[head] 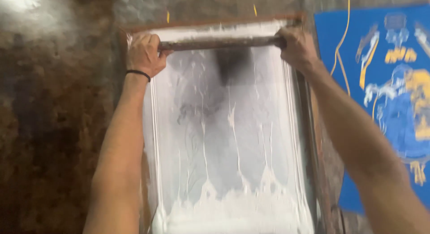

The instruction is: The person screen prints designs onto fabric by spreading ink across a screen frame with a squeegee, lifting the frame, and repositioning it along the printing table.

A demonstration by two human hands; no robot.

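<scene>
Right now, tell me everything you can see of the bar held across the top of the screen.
The bar is a long, narrow squeegee handle, brown and worn, looking like wood smeared with white ink. It lies level across the far end of the framed screen, near a band of white ink. The left hand grips its left end and the right hand its right end, both closed around it. Its blade edge is hidden.

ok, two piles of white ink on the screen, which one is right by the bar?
The thin strip of white ink along the screen's far edge, just beyond the bar. The big pool lies at the near edge, away from both hands.
</scene>
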